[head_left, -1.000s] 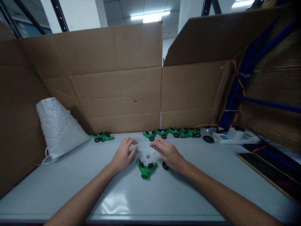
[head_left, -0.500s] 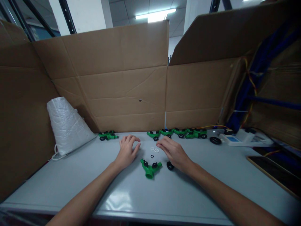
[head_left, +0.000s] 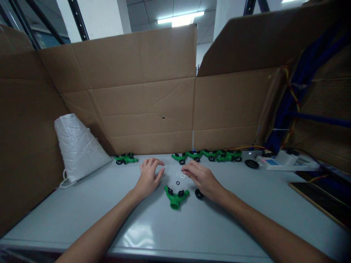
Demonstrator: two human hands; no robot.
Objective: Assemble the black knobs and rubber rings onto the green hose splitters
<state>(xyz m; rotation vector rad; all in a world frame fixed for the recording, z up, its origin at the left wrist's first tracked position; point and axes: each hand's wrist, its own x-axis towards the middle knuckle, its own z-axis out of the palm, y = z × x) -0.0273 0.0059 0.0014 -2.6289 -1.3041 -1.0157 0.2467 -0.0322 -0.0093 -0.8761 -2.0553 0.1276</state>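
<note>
While a green Y-splitter (head_left: 176, 200) is lying on the table (head_left: 208, 230), our left hand (head_left: 148, 178) is curving, fingers parted. Our right hand (head_left: 202, 178) is bunching beside white washers (head_left: 183, 178); its grip we cannot tell.

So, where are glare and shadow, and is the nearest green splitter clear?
Head view: glare on the glossy tabletop, lower left; ceiling light washed out. Head view: soft shadow beside the right forearm; nearest green splitter clear in outline, soft in detail.

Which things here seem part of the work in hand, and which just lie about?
Likely involved:
front green fitting
small black ring
two white rings
two large black rings
rear green fittings

Probably lying about:
white bag
power strip
</note>
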